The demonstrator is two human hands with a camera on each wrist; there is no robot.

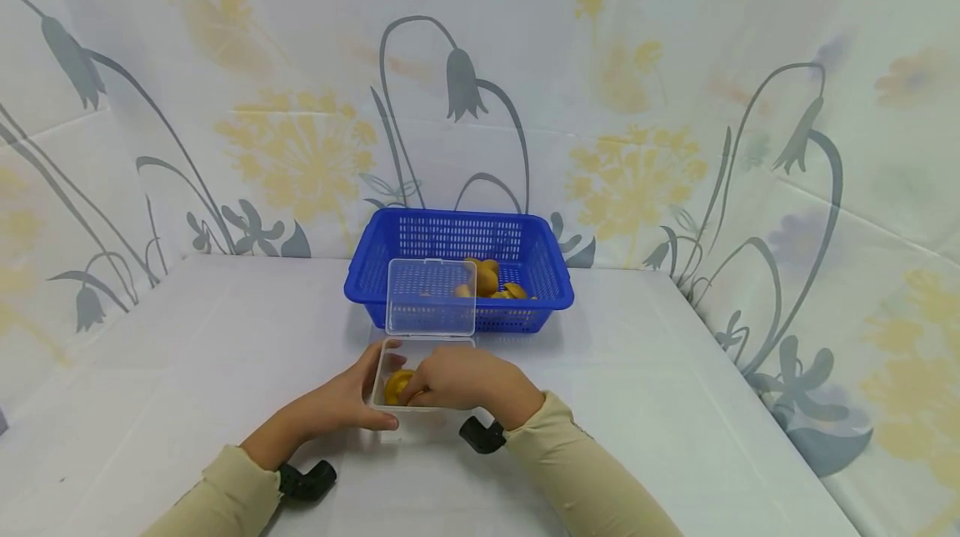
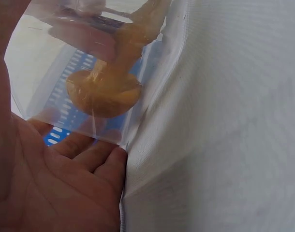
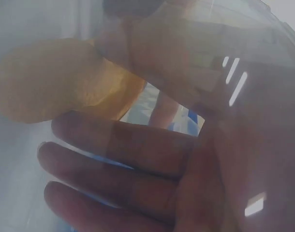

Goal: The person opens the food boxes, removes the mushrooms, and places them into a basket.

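A clear plastic box (image 1: 431, 344) stands on the table with its hinged lid (image 1: 431, 322) tipped back. My left hand (image 1: 337, 397) holds the box by its left side, thumb at the near corner and fingers toward the far end. My right hand (image 1: 467, 378) reaches inside, pinching a yellow-orange mushroom (image 1: 396, 387) between thumb and index finger. Through the box wall in the left wrist view, the mushroom (image 2: 104, 99) shows a rounded cap and a stem. The other right fingers (image 3: 104, 188) extend beside it in the right wrist view.
Just behind the box, a blue perforated basket (image 1: 551, 302) contains several more mushrooms (image 1: 486, 280), partly seen through the raised lid. A white cloth (image 1: 225, 337) covers the table, and a flower-patterned curtain (image 1: 465, 153) hangs behind and at the sides.
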